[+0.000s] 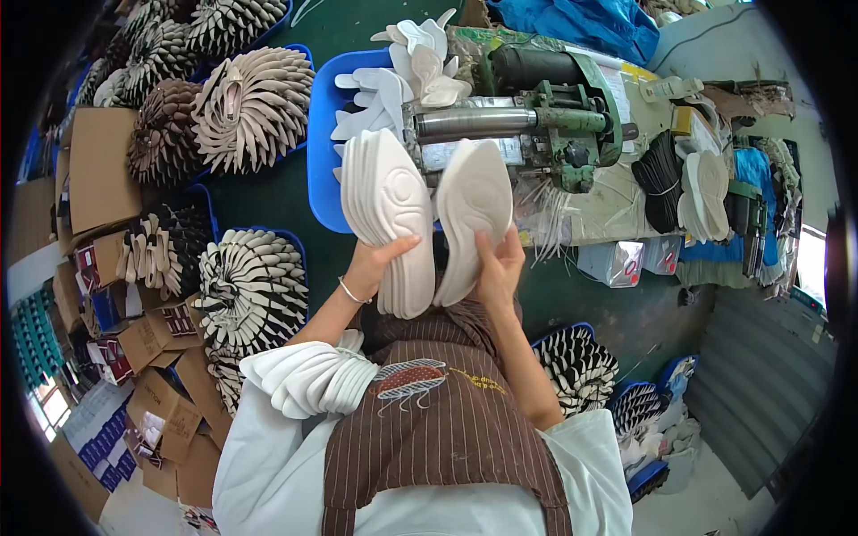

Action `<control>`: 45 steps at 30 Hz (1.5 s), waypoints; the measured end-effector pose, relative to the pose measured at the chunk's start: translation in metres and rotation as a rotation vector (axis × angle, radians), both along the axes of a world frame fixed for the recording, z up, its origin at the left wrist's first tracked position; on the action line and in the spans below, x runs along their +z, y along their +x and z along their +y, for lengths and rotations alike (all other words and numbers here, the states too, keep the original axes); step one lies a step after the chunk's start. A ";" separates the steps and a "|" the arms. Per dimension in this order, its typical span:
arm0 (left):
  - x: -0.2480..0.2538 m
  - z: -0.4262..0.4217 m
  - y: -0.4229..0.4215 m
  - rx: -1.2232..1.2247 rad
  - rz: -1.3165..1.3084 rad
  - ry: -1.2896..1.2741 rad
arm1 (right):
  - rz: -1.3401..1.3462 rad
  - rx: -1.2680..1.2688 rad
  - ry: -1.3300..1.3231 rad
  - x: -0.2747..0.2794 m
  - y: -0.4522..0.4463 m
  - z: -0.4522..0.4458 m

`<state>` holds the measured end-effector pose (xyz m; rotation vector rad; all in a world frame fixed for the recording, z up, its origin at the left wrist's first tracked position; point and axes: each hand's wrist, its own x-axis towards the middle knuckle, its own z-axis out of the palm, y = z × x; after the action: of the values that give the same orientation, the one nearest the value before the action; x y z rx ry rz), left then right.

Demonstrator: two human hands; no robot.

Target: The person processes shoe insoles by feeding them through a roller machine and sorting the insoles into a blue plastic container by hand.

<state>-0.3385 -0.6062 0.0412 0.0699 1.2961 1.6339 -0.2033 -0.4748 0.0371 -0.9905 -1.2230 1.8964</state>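
Note:
My left hand (368,270) grips a thick stack of white insoles (393,201), its thumb lying across the top one. In my right hand (499,268) is a second, thinner bunch of white insoles (474,210); how many it holds I cannot tell. Both bunches are raised side by side, toes pointing away from me, nearly touching at the heels. Another fanned stack of white insoles (308,380) lies over the crook of my left arm, against the brown striped apron (447,429).
Beyond my hands stands a metal roller machine (487,123) on a bench. A blue tub (323,192) of loose white insoles (380,103) sits to its left. Spiral piles of insoles (250,107) and cardboard boxes (107,170) line the left side. Black cords (657,183) lie at right.

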 end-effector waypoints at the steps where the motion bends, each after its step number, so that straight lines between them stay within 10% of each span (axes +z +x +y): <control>1: -0.002 -0.001 -0.002 -0.006 -0.071 -0.006 | 0.001 0.016 -0.017 -0.020 0.017 0.004; 5: 0.013 0.003 -0.007 0.040 -0.309 0.334 | -0.173 0.077 0.045 -0.054 0.017 0.047; 22: -0.001 0.004 0.003 -0.024 0.056 0.012 | -0.260 0.395 -0.214 0.015 -0.031 0.004; 26: -0.006 -0.004 0.003 -0.047 -0.033 0.008 | -0.242 -0.020 -0.257 -0.045 0.005 0.026; 31: -0.006 -0.004 0.003 -0.028 -0.307 0.054 | -0.233 0.101 -0.040 -0.024 -0.034 0.054; 34: 0.001 0.001 0.004 -0.104 -0.025 -0.002 | -0.176 0.269 -0.271 -0.001 -0.026 -0.004; 37: -0.002 0.002 0.005 -0.125 -0.063 0.020 | -0.364 -0.002 -0.262 -0.031 0.002 0.016; 40: 0.007 0.004 0.003 0.046 -0.702 0.190 | -0.310 -0.034 -0.174 -0.043 -0.008 0.066; 45: -0.005 0.000 0.006 0.013 -0.255 0.089 | -0.293 0.263 -0.261 -0.006 -0.019 0.000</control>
<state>-0.3320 -0.6058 0.0362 -0.0907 1.0316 1.6515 -0.2227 -0.4749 0.0315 -1.3387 -1.3482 2.2151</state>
